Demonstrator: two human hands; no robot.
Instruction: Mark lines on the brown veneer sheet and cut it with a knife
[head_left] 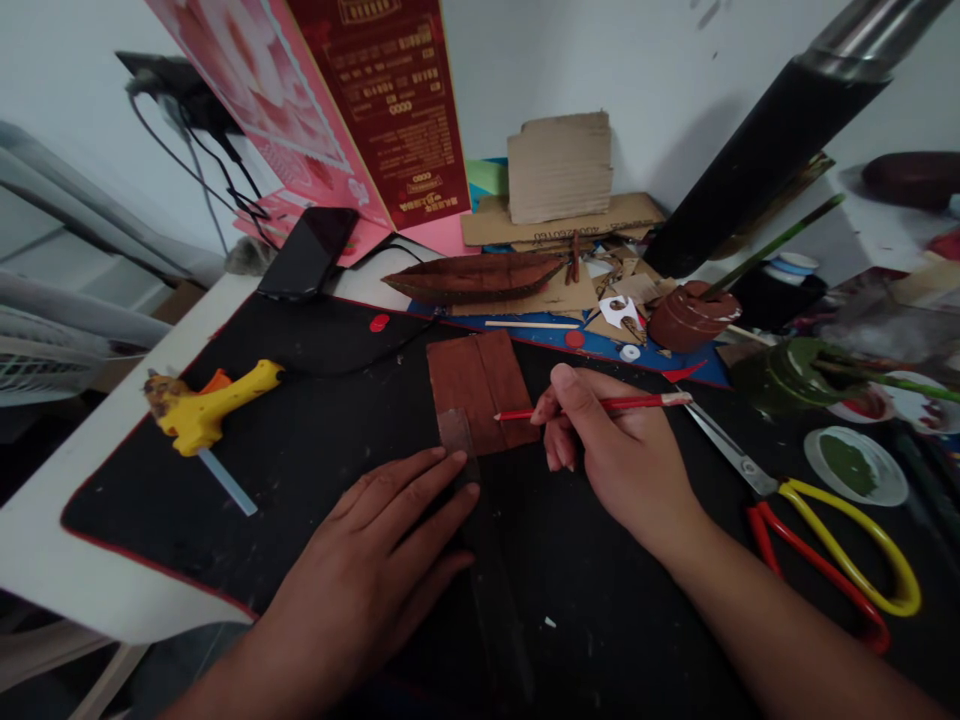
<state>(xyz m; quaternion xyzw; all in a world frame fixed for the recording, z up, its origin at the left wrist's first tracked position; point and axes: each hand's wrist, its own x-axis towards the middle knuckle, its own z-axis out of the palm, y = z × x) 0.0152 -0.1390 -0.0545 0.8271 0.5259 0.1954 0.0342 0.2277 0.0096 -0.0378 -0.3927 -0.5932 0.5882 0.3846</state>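
Observation:
A reddish-brown painted cardboard piece (469, 375) lies flat on the black mat, a line running down it. My left hand (390, 540) lies flat with fingers stretched out, its fingertips pressing on a see-through ruler (454, 432). The ruler's far end overlaps the lower left part of the cardboard, and its near part is hard to see against the mat. In my right hand (615, 440), thumb and fingers are closed around a red pencil (637, 402). The pencil points left, its tip over the cardboard; whether it touches cannot be made out.
A yellow glue gun (225, 400) lies left, a phone (307, 255) behind it. Beyond the cardboard sits a brown boat-shaped piece (472, 278) among scraps. Scissors (757, 475), a brown paint jar (694, 315) and a green paint jar (780, 380) stand or lie right.

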